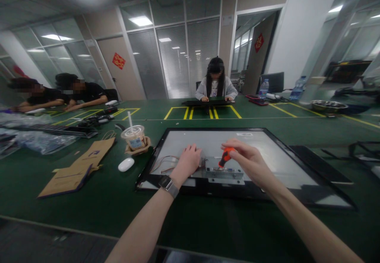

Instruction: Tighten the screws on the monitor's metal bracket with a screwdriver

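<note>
A large flat screen panel [263, 152], pale with a black frame, lies on the table in front of me. Near its front edge sits a silver metal bracket [227, 175] with small parts on it. My right hand [244, 156] grips the orange-and-black handle of a short screwdriver [225, 157], its lower end down at the bracket. Palm down on the panel, my left hand [190, 161] rests by the bracket's left end with its fingers stretched out; the fingertips are partly hidden. Thin wires [166, 162] run across the panel to the left of that hand.
Left of the panel are an iced drink cup [135, 136] in a carton holder, a white mouse [126, 164] and a brown paper bag [86, 160]. A dark flat strip [319, 164] lies to the right. Across the table a person [216, 83] handles another dark panel [208, 102].
</note>
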Tool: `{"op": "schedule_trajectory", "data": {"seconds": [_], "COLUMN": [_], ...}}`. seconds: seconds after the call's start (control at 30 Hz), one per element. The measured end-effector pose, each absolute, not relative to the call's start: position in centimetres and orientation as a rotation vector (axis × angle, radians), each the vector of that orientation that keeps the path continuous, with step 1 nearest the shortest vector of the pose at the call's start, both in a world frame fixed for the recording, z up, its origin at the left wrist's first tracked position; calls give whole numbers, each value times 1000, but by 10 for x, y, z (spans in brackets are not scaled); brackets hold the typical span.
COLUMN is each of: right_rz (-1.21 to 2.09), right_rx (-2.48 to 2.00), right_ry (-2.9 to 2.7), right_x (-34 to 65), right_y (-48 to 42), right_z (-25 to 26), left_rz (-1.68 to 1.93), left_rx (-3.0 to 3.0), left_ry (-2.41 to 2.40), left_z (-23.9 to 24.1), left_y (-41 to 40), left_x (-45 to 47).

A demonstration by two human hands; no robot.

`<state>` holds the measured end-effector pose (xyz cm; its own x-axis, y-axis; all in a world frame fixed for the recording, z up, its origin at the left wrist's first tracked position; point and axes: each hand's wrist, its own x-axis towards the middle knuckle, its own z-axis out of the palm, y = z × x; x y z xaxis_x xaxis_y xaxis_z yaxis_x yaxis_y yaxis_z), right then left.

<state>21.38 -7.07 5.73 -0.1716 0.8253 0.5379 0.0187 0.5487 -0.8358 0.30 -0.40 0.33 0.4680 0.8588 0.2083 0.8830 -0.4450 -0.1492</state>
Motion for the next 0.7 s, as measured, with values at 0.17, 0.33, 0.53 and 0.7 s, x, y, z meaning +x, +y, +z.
{"op": "schedule_trajectory", "data": {"seconds": [0.17, 0.33, 0.53, 0.7], "right_rz": [822, 757, 769, 561], "right_rx": [-770, -781, -771, -786], "right_ry": [-1619, -1644, -1583, -1573], "right_x": [213, 211, 211, 211], "right_y": [-72, -74, -72, -71], "right_z": [57, 62, 60, 62], "left_rz": [-114, -121, -109, -115], "left_rx": [-2485, -2476, -2484, -2490], "left_ry": [-1512, -1506, -1500, -1527], "left_z": [4, 3, 4, 5], "left_y": [-3, -3, -2, -2], "left_x": [4, 4, 4, 4]}}
